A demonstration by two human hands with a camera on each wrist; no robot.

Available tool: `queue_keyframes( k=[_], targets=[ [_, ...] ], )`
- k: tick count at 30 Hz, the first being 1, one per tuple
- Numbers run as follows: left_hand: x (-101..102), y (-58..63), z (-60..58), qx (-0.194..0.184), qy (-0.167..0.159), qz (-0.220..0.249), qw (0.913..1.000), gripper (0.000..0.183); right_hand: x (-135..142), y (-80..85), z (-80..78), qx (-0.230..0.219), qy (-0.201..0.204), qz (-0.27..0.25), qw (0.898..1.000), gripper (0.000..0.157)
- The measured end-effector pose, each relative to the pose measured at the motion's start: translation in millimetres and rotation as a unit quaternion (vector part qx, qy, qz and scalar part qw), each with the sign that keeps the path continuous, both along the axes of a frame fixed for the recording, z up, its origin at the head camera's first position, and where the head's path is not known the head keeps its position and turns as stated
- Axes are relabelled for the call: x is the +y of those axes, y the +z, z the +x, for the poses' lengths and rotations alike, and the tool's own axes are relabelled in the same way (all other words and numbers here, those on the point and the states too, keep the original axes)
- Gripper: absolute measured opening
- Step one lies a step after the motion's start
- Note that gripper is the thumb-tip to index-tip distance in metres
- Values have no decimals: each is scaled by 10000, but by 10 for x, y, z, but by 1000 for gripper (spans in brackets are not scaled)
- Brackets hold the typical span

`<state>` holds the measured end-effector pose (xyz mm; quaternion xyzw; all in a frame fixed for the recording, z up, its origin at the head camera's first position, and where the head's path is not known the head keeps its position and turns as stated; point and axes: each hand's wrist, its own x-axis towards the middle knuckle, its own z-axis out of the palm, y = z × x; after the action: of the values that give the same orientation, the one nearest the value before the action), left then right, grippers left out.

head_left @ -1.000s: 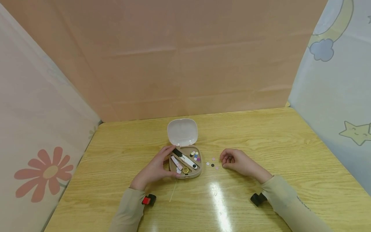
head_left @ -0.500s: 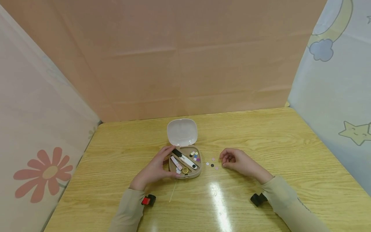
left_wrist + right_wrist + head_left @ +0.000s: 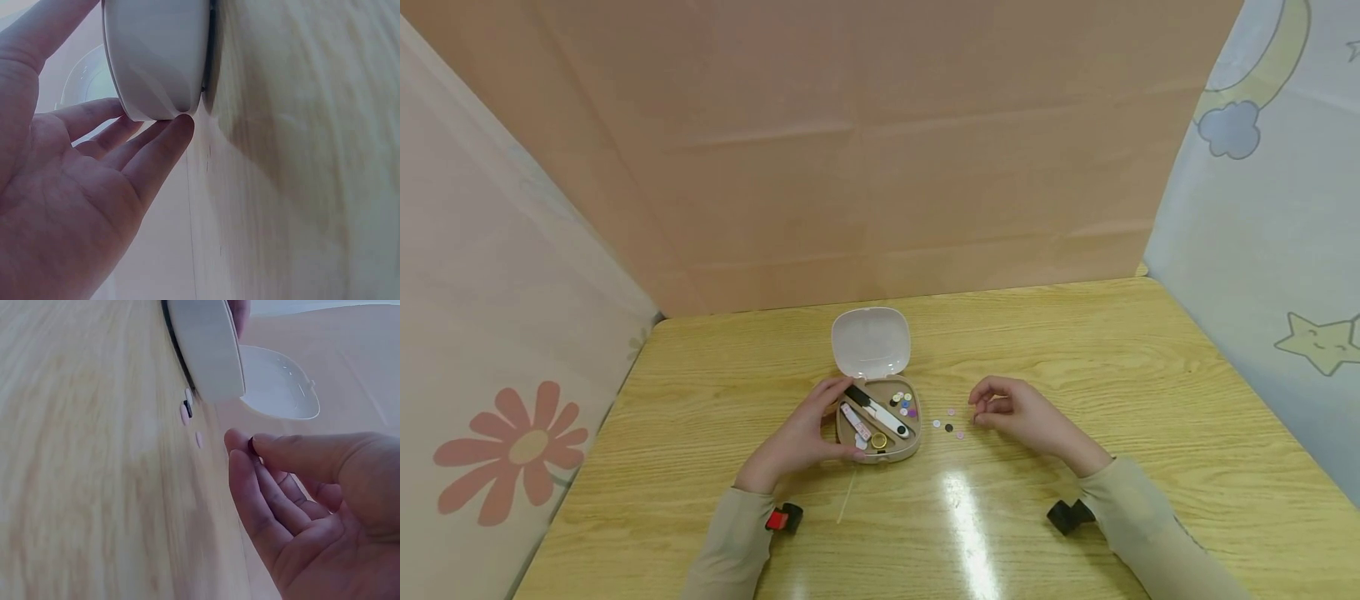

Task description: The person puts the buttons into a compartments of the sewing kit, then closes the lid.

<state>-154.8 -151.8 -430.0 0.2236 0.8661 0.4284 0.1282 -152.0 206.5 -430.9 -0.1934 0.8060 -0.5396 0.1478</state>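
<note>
My left hand (image 3: 796, 435) grips the near-left side of an open sewing box (image 3: 917, 442), thumb at the front and fingers at the back corner. Inside lie a white folding tool (image 3: 886, 417) with a black end, a rolled measuring tape (image 3: 855, 421), a gold round piece (image 3: 879, 440) and several loose buttons (image 3: 906, 405). To the right of the box, my right hand (image 3: 1026, 417) is raised just above the table. Between its thumb and fingertips it pinches a small dark button (image 3: 251, 446), seen edge-on in the right wrist view.
Several buttons lie on the table between box and right hand, among them a black button (image 3: 949, 427) and a white button (image 3: 936, 423). The box's clear lid (image 3: 871, 342) stands up behind it. A thin pale strip (image 3: 846, 497) lies in front. Cloth screens (image 3: 865, 167) enclose the table.
My right hand has lifted slightly from the table with the dark button pinched in it. The left hand and the box have stayed in place.
</note>
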Motion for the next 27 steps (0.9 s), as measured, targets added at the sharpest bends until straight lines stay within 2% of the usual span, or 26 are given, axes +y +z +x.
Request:
queue_keyframes(
  k=[7,15,21,27],
  targets=[
    [6,14,6,-30,-17,44,10000,105,-14,63,15,-195,-2,-505,9985,26],
    [7,10,-3,-42,-55,110,9999,104,-63,139,5,-664,-278,-937,9930,38],
    [10,13,-5,-51,-79,129,9999,103,-143,196,-30,-882,-355,-1175,9885,39],
    [11,10,-6,-80,-92,169,9998,103,-242,217,-81,-985,-253,-1360,9855,37]
  ],
)
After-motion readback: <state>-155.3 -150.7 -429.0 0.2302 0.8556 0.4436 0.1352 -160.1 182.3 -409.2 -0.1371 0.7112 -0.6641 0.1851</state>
